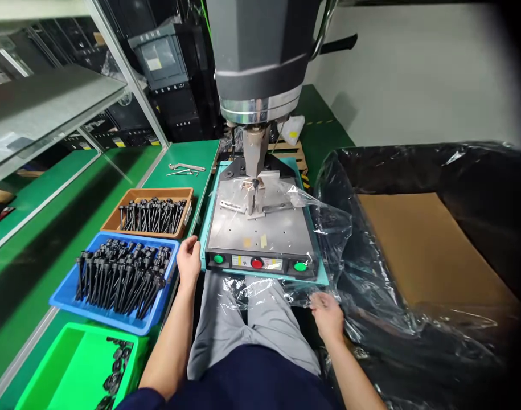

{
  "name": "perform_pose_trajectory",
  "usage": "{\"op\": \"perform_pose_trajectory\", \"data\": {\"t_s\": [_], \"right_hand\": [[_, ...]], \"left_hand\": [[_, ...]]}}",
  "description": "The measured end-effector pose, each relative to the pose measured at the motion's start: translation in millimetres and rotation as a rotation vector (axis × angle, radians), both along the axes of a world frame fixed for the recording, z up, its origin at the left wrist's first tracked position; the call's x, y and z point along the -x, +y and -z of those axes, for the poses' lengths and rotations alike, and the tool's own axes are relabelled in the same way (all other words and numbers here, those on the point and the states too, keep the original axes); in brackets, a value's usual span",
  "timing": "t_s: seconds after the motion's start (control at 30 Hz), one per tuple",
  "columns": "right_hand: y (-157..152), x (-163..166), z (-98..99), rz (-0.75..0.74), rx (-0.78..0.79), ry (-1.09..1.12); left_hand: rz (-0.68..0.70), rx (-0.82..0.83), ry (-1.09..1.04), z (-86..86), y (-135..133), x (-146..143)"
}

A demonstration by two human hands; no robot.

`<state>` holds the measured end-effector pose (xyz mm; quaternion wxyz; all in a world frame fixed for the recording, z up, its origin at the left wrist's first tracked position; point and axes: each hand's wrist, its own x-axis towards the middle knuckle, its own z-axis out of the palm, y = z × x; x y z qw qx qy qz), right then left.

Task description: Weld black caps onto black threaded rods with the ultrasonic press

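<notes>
My left hand [188,259] rests at the table edge between the blue tray [66,293] of black rod-shaped parts and the press machine's control panel [260,263]; its fingers are loosely curled and hold nothing. Lower right, my right hand [327,315] lies by the clear plastic sheet [328,228], fingers bent against it. On the machine's metal plate [260,225], a small fixture [255,196] sits under the grey press head [260,62].
A brown tray [127,196] with more black parts stands behind the blue one. A green bin [68,370] holds small black pieces at bottom left. A black-lined box with cardboard [422,250] fills the right. Hex keys [184,168] lie on the green table.
</notes>
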<state>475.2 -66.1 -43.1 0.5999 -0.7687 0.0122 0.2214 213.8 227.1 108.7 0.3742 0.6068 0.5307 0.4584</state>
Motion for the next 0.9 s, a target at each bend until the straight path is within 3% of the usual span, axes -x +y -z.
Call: {"op": "perform_pose_trajectory", "data": {"t_s": [0.13, 0.27, 0.4, 0.57, 0.9], "right_hand": [[-32, 11, -10.6, 0.112, 0.113, 0.006], [-45, 18, -45.3, 0.04, 0.247, -0.248], [-5, 0, -68.7, -0.11, 0.273, -0.474], [48, -26, -75.6, -0.232, 0.398, -0.626], [47, -30, -64.6, -0.272, 0.428, -0.652]], "left_hand": [[-0.022, 0.124, 0.043, 52.7, -39, 29], [0.034, 0.145, 0.132, 75.5, -43, 27], [0.128, 0.128, 0.233, 80.5, -27, 14], [0.164, 0.13, 0.234, 76.4, -15, 5], [0.158, 0.156, 0.159, 76.7, -14, 4]]}}
